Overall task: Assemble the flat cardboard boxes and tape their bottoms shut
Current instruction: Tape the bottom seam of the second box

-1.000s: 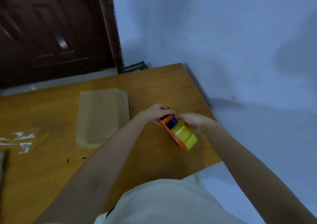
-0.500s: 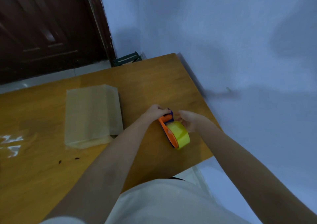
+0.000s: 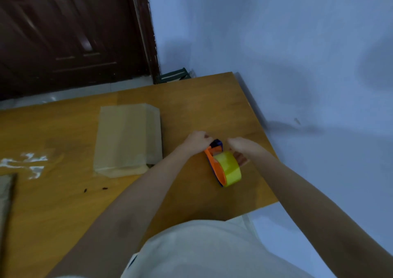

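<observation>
An orange and blue tape dispenser (image 3: 215,167) with a yellow tape roll (image 3: 229,169) rests near the right edge of the wooden table (image 3: 202,99). My left hand (image 3: 196,139) grips the dispenser's blue front end. My right hand (image 3: 239,148) is curled against the roll and the dispenser's top from the right side. A stack of flat cardboard boxes (image 3: 127,143) lies on the table to the left of my hands, untouched.
A dark wooden door (image 3: 70,33) stands beyond the table's far edge, and a pale blue wall (image 3: 297,54) runs along the right side. Another flat cardboard piece (image 3: 6,190) pokes in at the left edge. Small dark specks (image 3: 95,189) lie on the tabletop.
Both hands stay on the tape dispenser at the same spot on the table. The dispenser has turned a little, so the roll points more toward me. The camera view has shifted slightly.
</observation>
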The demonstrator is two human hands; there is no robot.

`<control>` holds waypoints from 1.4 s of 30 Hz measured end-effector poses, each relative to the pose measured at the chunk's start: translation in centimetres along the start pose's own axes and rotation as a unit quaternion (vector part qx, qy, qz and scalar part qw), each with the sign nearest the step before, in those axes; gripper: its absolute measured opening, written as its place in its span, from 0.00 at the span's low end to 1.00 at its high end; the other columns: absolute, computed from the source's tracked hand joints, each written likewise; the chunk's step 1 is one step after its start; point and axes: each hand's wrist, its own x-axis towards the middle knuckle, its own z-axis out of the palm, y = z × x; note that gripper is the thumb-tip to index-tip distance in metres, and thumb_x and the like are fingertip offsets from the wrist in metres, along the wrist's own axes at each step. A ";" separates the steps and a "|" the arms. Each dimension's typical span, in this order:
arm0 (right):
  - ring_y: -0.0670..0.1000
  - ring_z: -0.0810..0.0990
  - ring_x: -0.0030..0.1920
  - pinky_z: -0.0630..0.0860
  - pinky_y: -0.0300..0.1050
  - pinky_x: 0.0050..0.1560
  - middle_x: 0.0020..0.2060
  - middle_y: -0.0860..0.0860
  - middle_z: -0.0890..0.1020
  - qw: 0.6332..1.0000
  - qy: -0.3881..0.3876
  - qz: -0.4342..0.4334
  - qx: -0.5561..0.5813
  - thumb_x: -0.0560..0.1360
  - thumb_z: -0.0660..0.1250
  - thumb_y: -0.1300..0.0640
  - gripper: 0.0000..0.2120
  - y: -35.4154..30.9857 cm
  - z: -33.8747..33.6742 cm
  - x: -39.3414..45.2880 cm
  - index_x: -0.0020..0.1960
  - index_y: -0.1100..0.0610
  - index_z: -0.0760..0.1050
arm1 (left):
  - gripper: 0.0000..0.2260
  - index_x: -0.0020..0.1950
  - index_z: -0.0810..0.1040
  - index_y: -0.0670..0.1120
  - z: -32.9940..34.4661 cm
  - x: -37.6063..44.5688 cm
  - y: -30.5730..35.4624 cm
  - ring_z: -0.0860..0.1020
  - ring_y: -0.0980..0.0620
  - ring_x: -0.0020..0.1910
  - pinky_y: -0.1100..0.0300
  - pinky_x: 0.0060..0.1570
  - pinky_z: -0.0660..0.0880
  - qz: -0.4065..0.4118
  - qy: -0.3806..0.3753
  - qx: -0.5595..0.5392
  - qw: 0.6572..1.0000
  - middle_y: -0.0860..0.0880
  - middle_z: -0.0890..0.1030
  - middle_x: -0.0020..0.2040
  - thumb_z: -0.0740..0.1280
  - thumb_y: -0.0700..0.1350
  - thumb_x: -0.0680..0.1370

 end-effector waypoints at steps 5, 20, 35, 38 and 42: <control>0.58 0.76 0.57 0.68 0.48 0.51 0.58 0.58 0.77 0.939 0.174 -0.163 -0.249 0.82 0.48 0.49 0.22 -4.3 0.1 -2.1 0.68 0.62 0.65 | 0.13 0.60 0.77 0.42 -4.5 -4.3 -1.9 0.76 0.45 0.56 0.53 0.57 0.73 0.056 0.173 0.037 0.983 0.42 0.77 0.57 0.60 0.45 0.80; 0.62 0.65 0.65 0.67 0.57 0.61 0.68 0.60 0.64 0.804 0.112 -0.426 -0.399 0.79 0.56 0.42 0.27 -12.2 16.4 -7.0 0.70 0.58 0.61 | 0.19 0.67 0.71 0.43 -10.3 -15.9 -17.8 0.69 0.39 0.64 0.48 0.60 0.68 -0.234 0.414 -0.113 0.873 0.42 0.74 0.64 0.60 0.52 0.80; 0.57 0.68 0.65 0.69 0.47 0.63 0.68 0.56 0.60 0.925 0.048 -0.377 -0.013 0.73 0.70 0.45 0.37 -10.7 16.7 -5.2 0.73 0.58 0.55 | 0.17 0.68 0.72 0.50 -7.2 -17.8 -15.0 0.71 0.50 0.55 0.55 0.52 0.68 -0.128 0.353 -0.394 0.839 0.50 0.73 0.58 0.61 0.52 0.80; 0.56 0.68 0.66 0.70 0.50 0.64 0.69 0.55 0.63 0.937 0.030 -0.344 0.050 0.72 0.70 0.45 0.39 -9.8 16.1 -4.3 0.74 0.57 0.55 | 0.17 0.68 0.72 0.56 -6.8 -17.8 -15.0 0.67 0.52 0.62 0.54 0.60 0.67 -0.093 0.355 -0.348 0.863 0.52 0.71 0.64 0.60 0.55 0.80; 0.56 0.66 0.69 0.69 0.53 0.67 0.72 0.53 0.63 0.951 -0.035 -0.269 0.147 0.76 0.67 0.48 0.34 -8.1 15.6 -2.7 0.75 0.53 0.55 | 0.11 0.58 0.75 0.64 -6.5 -18.0 -14.2 0.65 0.47 0.63 0.50 0.66 0.63 -0.080 0.364 -0.255 0.892 0.50 0.67 0.60 0.57 0.58 0.79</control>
